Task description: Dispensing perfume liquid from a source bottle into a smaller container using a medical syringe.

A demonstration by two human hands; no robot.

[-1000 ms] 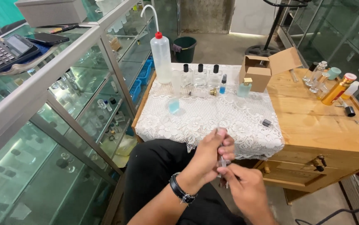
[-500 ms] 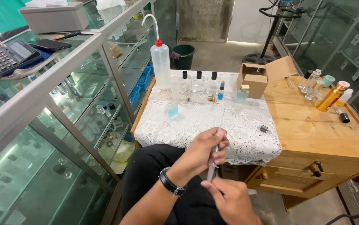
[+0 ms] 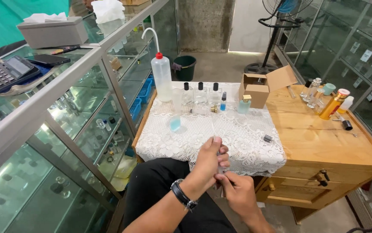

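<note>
My left hand (image 3: 211,160), with a black watch on the wrist, is closed around a thin clear syringe-like tube (image 3: 219,170). It holds the tube upright over my lap, just in front of the table's edge. My right hand (image 3: 236,193) sits right below it and pinches the tube's lower end with its fingertips. Most of the tube is hidden inside the two hands. A white lace cloth (image 3: 203,142) covers the near left part of the wooden table (image 3: 324,142).
On the cloth stand a wash bottle with a red cap (image 3: 162,77), three clear black-capped bottles (image 3: 200,92), a small blue vial (image 3: 223,102) and a beaker of blue liquid (image 3: 175,124). An open cardboard box (image 3: 257,90) and a gold bottle (image 3: 333,103) stand further right. A glass display case (image 3: 65,112) runs along my left.
Both hands stay together on the tube and have sunk slightly toward my lap. The right hand has slid under the left. My view has shifted a little.
</note>
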